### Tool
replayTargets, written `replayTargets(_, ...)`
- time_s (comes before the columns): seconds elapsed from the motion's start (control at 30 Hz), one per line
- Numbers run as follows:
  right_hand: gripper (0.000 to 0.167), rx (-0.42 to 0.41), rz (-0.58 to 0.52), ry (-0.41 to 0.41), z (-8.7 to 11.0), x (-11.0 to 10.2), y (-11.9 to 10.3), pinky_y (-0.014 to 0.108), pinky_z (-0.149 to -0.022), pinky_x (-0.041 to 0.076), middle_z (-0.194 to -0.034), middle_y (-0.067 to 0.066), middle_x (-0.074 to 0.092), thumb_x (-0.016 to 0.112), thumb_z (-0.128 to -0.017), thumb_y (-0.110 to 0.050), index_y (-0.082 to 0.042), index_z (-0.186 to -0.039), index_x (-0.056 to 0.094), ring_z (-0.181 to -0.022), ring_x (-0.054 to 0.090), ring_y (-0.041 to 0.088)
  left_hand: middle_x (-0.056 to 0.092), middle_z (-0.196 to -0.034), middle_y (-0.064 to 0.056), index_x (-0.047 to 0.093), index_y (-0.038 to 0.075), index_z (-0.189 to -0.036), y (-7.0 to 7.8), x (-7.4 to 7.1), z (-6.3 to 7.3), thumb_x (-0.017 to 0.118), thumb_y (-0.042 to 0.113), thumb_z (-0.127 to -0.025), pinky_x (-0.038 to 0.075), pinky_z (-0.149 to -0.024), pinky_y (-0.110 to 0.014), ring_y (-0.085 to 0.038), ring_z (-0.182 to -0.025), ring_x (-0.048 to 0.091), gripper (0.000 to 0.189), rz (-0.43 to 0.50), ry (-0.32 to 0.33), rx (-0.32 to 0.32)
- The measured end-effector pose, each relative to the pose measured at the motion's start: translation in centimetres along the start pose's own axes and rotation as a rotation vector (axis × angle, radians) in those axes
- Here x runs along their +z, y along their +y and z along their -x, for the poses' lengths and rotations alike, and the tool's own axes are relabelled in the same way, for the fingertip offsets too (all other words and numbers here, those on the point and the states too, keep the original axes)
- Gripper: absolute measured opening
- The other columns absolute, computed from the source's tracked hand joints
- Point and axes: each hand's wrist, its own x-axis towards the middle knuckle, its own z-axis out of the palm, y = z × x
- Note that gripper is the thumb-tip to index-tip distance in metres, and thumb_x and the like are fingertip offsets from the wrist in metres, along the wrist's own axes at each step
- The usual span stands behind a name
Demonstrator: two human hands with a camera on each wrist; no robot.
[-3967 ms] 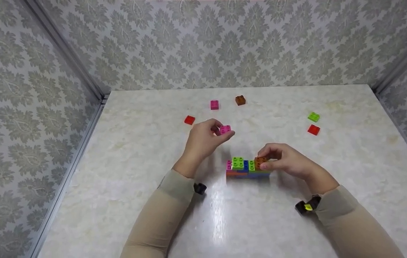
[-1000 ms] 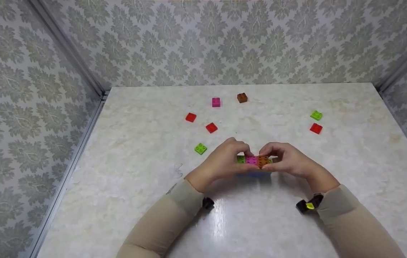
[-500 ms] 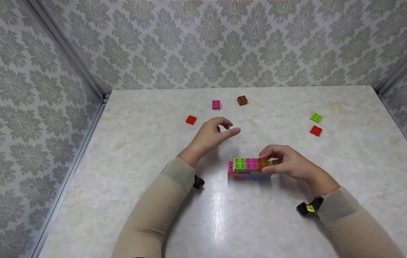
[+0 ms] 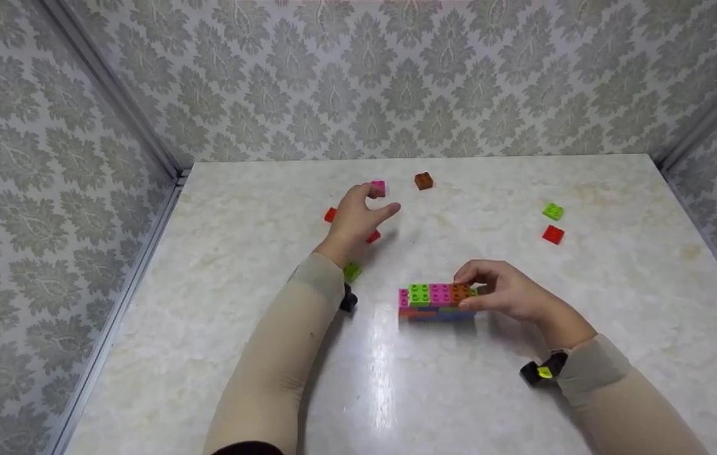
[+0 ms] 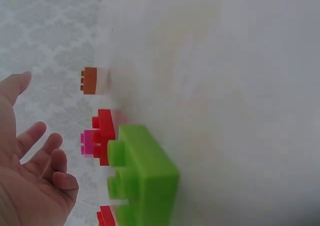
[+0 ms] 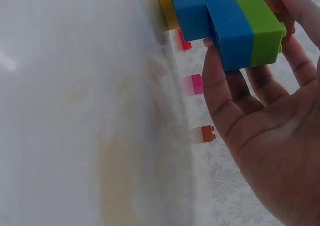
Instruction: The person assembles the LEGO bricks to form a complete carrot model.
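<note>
A stack of toy building bricks [image 4: 437, 313] stands on the table in the head view; its top row is lime green, pink and brown [image 4: 461, 292]. My right hand [image 4: 506, 294] grips the stack's right end, thumb in front and fingers behind. In the right wrist view, blue bricks [image 6: 235, 31] and a lime green brick [image 6: 261, 34] lie within that hand's fingers. My left hand [image 4: 358, 218] holds nothing, its fingers apart, above the table near a loose pink brick [image 4: 379, 187]. It partly covers two red bricks [image 4: 330, 215]; a green brick [image 5: 155, 181] lies by its wrist.
A loose brown brick [image 4: 423, 181] lies at the back of the table [image 4: 238, 253]. On the right are a lime green brick [image 4: 553, 212] and a red brick [image 4: 553, 234]. Patterned walls [image 4: 358, 82] stand behind and at both sides.
My left hand set the pink brick it held into the stack's top row, between green and brown. It let go and moved away to the back left. My right hand stayed on the stack.
</note>
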Motion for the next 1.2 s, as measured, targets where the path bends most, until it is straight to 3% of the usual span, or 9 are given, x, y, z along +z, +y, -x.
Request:
replayTargets(0.23,0.023,-0.014,-0.062,-0.017,0.3,0.3,0.3,0.026,-0.096,0.059,-0.125,0.005,0.073,0.087,-0.095,-0.002,-0.008,-0.115,0.077,-0.115,0.068,0.014,0.061,-0.159,-0.007,0.061,0.015,-0.156,-0.4,0.2,-2.4,0.087,0.041,-0.102,0.051,-0.127,-0.045,-0.026,-0.147,0.058,0.065,-0.103,0.049,0.005)
replayTargets(0.5,0.024,0.008,-0.036,-0.013,0.1,0.0,-0.2,0.025,-0.099,0.058,-0.127,0.005,0.073,0.088,-0.095,-0.005,-0.010,-0.116,0.078,-0.116,0.067,0.013,0.057,-0.166,-0.005,0.058,0.021,-0.162,-0.3,0.3,-4.8,0.091,0.038,-0.098,0.052,-0.126,-0.042,-0.025,-0.149,0.054,0.073,-0.136,0.072,-0.080)
replayTargets(0.77,0.024,0.011,-0.035,-0.020,0.0,-0.1,-0.2,0.025,-0.100,0.057,-0.127,0.007,0.074,0.088,-0.095,-0.006,-0.011,-0.116,0.078,-0.116,0.067,0.013,0.058,-0.164,-0.006,0.056,0.021,-0.167,0.1,0.5,-5.6,0.089,0.044,-0.099,0.054,-0.124,-0.042,-0.026,-0.148,0.050,0.078,-0.237,0.064,-0.126)
replayTargets(1.03,0.023,0.005,-0.057,-0.021,0.0,-0.1,-0.3,0.025,-0.098,0.058,-0.125,0.005,0.073,0.088,-0.094,-0.004,-0.009,-0.115,0.077,-0.114,0.067,0.013,0.068,-0.143,-0.008,0.071,0.015,-0.146,0.7,0.7,-5.5,0.084,0.042,-0.103,0.058,-0.116,-0.040,-0.025,-0.131,0.059,0.052,-0.296,0.117,-0.132)
replayTargets(1.2,0.023,0.000,-0.090,-0.029,0.0,-0.1,-0.2,0.026,-0.097,0.060,-0.125,0.005,0.073,0.087,-0.095,-0.003,-0.009,-0.115,0.077,-0.114,0.067,0.014,0.074,-0.134,-0.008,0.073,0.012,-0.135,1.2,0.9,-5.2,0.080,0.039,-0.106,0.058,-0.114,-0.041,-0.025,-0.122,0.065,0.040,-0.325,0.133,-0.121)
